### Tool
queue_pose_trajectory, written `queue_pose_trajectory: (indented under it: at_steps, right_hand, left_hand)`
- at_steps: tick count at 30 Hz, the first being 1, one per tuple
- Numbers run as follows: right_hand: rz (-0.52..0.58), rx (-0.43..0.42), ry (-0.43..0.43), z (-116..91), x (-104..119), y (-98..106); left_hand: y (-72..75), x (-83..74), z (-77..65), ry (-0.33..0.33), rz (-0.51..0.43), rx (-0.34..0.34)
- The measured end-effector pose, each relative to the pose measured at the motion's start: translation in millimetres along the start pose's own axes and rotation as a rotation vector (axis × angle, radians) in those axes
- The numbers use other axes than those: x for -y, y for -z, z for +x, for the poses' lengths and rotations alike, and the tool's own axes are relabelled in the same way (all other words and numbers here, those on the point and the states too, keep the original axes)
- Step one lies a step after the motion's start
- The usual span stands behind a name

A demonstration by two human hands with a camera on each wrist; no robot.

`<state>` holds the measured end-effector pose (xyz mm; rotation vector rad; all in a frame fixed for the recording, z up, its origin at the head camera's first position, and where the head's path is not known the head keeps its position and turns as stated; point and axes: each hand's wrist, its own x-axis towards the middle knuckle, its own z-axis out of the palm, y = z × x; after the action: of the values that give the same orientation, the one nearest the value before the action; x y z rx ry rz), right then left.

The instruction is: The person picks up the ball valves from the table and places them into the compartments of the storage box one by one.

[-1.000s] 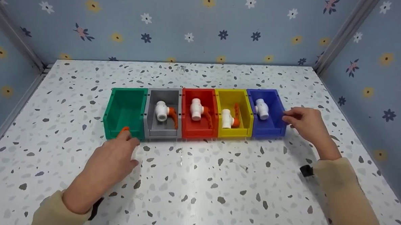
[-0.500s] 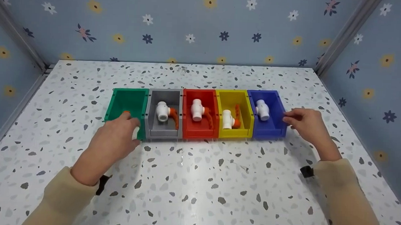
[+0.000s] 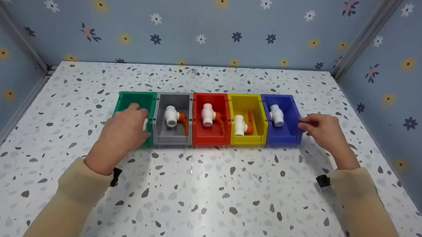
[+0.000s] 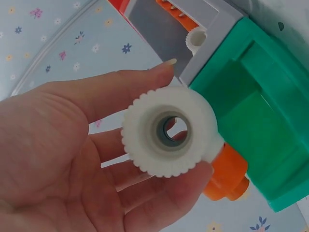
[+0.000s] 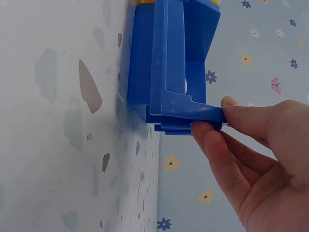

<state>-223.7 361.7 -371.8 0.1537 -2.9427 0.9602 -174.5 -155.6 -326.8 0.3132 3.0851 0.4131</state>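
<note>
My left hand (image 3: 125,127) is over the green bin (image 3: 135,96) and grips a white ball valve (image 4: 169,130) with an orange handle (image 4: 227,174). In the left wrist view the valve's open, ribbed end faces the camera, with thumb and fingers around its body. In the head view the hand hides most of that valve. My right hand (image 3: 321,128) pinches the right side wall of the blue bin (image 3: 289,134) between thumb and fingers. Inside the blue bin lies another white valve (image 3: 277,115); its handle is out of sight.
Between the green and blue bins stand a grey bin (image 3: 172,140), a red bin (image 3: 210,140) and a yellow bin (image 3: 249,139), joined in a row. Each holds one white valve with an orange handle. Flowered panels (image 3: 215,26) enclose the speckled table (image 3: 207,196).
My left hand has moved forward with the ball valve, from the green bin's front edge to over its inside. The right hand stays on the blue bin's wall.
</note>
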Motion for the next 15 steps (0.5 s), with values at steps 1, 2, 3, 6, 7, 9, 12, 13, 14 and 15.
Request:
queue_pose_trajectory:
  at_steps: [1, 2, 3, 6, 7, 9, 12, 13, 14, 15]
  right_hand:
    - [0.002, -0.002, -0.001, -0.4, -0.6, 0.2]
    - [0.006, -0.004, -0.001, -0.8, -1.1, 0.4]
    - [0.010, -0.006, -0.003, -1.2, -1.8, 0.6]
    - [0.018, -0.009, -0.005, -2.1, -3.2, 1.0]
    - [0.022, -0.008, -0.009, -2.2, -3.7, 1.1]
    - [0.022, -0.006, -0.014, -1.7, -4.1, 1.1]
    - [0.019, 0.005, -0.019, -0.1, -3.8, 0.8]
    - [0.019, 0.010, -0.020, 0.5, -3.5, 0.9]
    - [0.016, 0.013, -0.021, 0.9, -3.3, 1.1]
    - [0.012, 0.014, -0.020, 1.2, -3.3, 1.4]
  left_hand:
    - [-0.2, 0.6, 2.7, 0.002, -0.005, -0.003]
    - [-0.3, 1.1, 5.4, 0.006, -0.008, -0.003]
    - [-0.6, 1.7, 8.2, 0.010, -0.012, -0.001]
    - [-1.8, 3.0, 16.8, 0.025, -0.012, 0.012]
    - [-2.3, 3.6, 19.4, 0.032, -0.011, 0.018]
    - [-2.7, 5.0, 23.7, 0.050, -0.013, 0.036]
    - [-2.1, 7.7, 28.1, 0.083, -0.025, 0.073]
    - [-1.4, 8.3, 29.1, 0.091, -0.026, 0.084]
    - [-0.7, 8.8, 30.1, 0.097, -0.027, 0.093]
    - [-0.1, 9.0, 31.1, 0.101, -0.029, 0.102]
